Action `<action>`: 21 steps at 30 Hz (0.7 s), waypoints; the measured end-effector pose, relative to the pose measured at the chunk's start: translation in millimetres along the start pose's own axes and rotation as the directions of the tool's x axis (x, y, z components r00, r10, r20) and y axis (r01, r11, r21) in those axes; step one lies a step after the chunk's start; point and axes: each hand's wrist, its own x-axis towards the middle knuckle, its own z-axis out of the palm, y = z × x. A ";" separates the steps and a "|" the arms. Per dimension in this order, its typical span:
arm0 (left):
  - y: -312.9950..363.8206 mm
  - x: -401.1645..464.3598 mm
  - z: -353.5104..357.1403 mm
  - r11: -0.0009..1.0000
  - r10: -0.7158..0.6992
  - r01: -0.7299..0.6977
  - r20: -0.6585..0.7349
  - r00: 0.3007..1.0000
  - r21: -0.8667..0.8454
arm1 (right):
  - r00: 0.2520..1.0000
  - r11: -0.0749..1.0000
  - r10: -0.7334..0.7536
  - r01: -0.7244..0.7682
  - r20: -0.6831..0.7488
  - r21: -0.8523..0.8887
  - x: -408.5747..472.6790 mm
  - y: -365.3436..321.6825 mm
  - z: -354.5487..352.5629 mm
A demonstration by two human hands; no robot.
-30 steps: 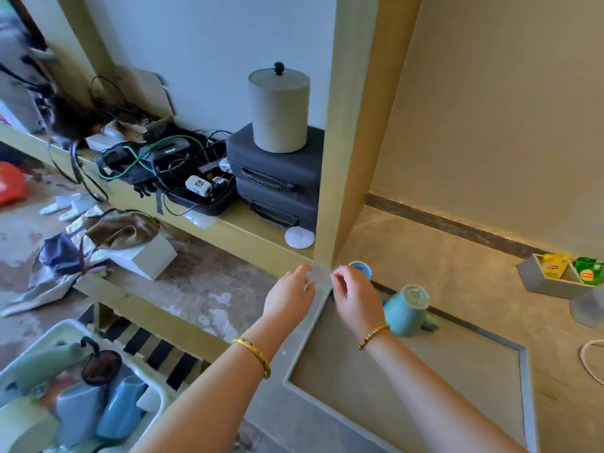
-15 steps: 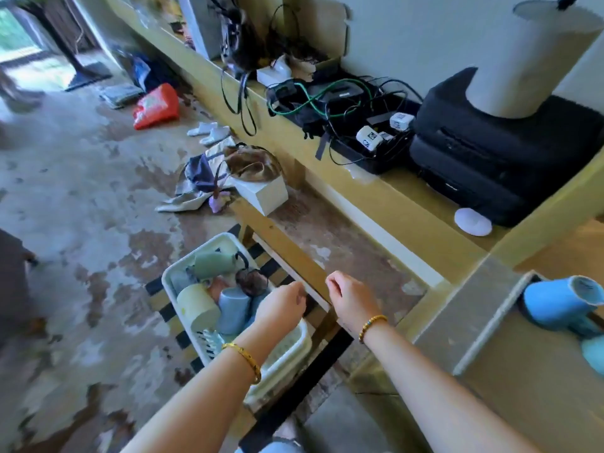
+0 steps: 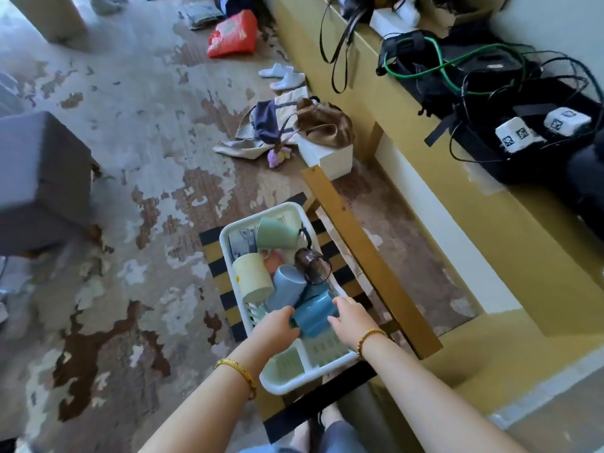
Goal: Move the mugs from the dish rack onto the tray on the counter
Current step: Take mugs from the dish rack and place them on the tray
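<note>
Two hands on a blue mug in the dish rack

Both hands reached down into the white dish rack, which sat on a black-and-yellow striped stool. The left hand and right hand flanked a blue mug lying on its side near the rack's near end, fingers curled against its sides and grasping it. Beyond it lay a grey-blue mug, a pale yellow mug, a green mug and a dark glass mug, packed close and touching. The rack's near compartments showed bare slats. A wooden rail ran just beside the rack's right edge, leaving little room on that side; the worn floor to the left lay open. The tray was out of view
</note>
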 end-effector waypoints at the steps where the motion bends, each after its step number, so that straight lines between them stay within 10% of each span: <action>1: -3.2 4.9 1.7 1.000 -0.006 0.006 0.019 1.000 -0.002 | 0.999 0.999 0.008 -0.007 0.031 -0.034 8.9 1.8 3.8; 14: -15.4 71.8 49.1 0.973 -0.141 0.165 0.152 0.978 -0.159 | 0.960 0.684 -0.186 0.279 0.209 -0.674 104.5 32.5 26.3; 21: -18.9 93.2 63.6 0.736 -0.284 0.346 0.198 0.938 -0.582 | 0.959 0.624 -0.166 0.282 0.230 -0.729 124.8 38.3 29.1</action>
